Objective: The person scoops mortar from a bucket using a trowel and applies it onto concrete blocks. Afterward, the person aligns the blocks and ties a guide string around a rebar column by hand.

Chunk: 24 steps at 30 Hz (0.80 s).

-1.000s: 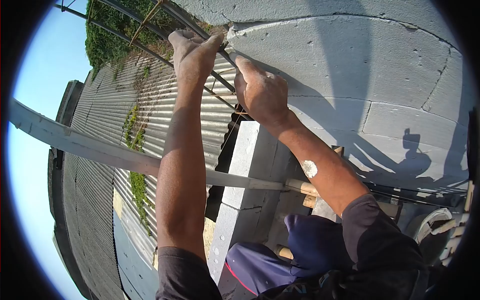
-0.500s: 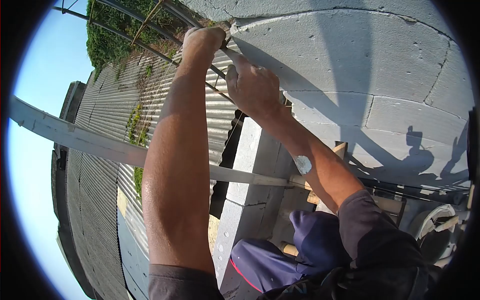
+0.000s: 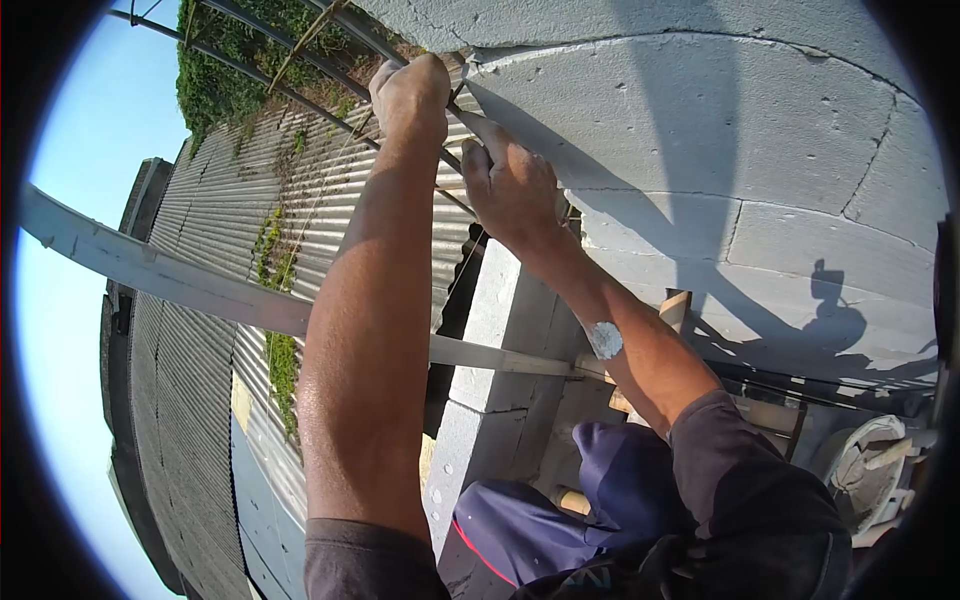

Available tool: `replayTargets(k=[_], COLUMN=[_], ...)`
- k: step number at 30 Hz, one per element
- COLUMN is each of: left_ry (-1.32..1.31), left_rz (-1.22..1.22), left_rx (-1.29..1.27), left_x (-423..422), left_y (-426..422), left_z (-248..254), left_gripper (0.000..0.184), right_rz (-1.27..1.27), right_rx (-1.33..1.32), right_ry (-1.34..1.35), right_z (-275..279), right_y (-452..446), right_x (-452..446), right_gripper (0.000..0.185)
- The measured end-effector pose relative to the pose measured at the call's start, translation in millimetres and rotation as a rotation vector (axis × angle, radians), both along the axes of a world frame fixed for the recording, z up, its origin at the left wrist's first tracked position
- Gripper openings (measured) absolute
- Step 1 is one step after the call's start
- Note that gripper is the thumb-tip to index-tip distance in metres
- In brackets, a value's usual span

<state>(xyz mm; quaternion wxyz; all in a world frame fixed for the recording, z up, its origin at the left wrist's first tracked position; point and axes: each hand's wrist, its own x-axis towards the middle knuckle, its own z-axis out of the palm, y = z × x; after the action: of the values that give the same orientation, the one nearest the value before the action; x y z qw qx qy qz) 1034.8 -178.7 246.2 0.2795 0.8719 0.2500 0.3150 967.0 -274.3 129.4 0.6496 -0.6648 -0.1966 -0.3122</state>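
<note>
Dark steel bars (image 3: 245, 70), tied with crosspieces, run diagonally across the top left beside the block wall (image 3: 650, 110). My left hand (image 3: 410, 97) is closed at the bar nearest the wall; its fingertips are mostly hidden behind the hand. Just below and to the right, my right hand (image 3: 512, 185) has its index finger stretched along the same bar, with the thumb apart from it. Pale dust covers the fingers. Whether the right hand's other fingers grip anything is hidden.
A long pale beam (image 3: 180, 275) crosses under my left forearm to a block column (image 3: 485, 370). Corrugated roofing (image 3: 210, 400) lies at the left, with plants (image 3: 225, 80) above. A bucket (image 3: 865, 470) and bamboo poles (image 3: 675, 310) stand at the lower right.
Over the last second my right hand has shifted slightly left and down, its thumb parting from the index finger. My left hand has moved a little right and turned, its back now hiding the fingertips.
</note>
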Motion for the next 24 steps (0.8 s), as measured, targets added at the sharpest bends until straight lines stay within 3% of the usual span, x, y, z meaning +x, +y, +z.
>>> replayTargets(k=[2,4,6,13,17,18,20,22,24], left_ry=[-0.03,-0.165,-0.168,-0.377,-0.591,-0.643,-0.658,-0.709,-0.796], left_rz=[0.006,0.011,-0.056,-0.342,-0.507,-0.431,-0.413,-0.308,-0.373], left_rx=[-0.033,-0.292,-0.317,-0.534,-0.593,-0.566,-0.85,-0.999,-1.121], left_x=[-4,-8,-6,-39,-51,-50,-78,-115,-145], left_y=[-7,-16,-9,-27,-11,-6,-9,-19,-16], left_z=[3,2,1,3,-17,-22,-15,-9,-12], left_gripper=[0.015,0.014,0.011,0.006,0.026,0.026,0.037,0.043,0.046], right_rz=[0.067,0.145,0.232,0.209,0.343,0.375,0.365,0.356,0.369], right_rx=[0.043,0.092,0.15,0.124,0.18,0.187,0.155,0.092,0.077], right_ry=[0.014,0.046,0.093,0.157,0.161,0.202,0.136,0.096,0.074], right_z=[0,0,1,-1,1,0,-2,-4,5], right_y=[-3,-6,-9,-6,6,9,14,18,20], right_x=[1,0,-1,-11,-17,-19,-25,-28,-38], right_gripper=[0.032,0.032,0.032,0.035,0.043,0.045,0.052,0.055,0.055])
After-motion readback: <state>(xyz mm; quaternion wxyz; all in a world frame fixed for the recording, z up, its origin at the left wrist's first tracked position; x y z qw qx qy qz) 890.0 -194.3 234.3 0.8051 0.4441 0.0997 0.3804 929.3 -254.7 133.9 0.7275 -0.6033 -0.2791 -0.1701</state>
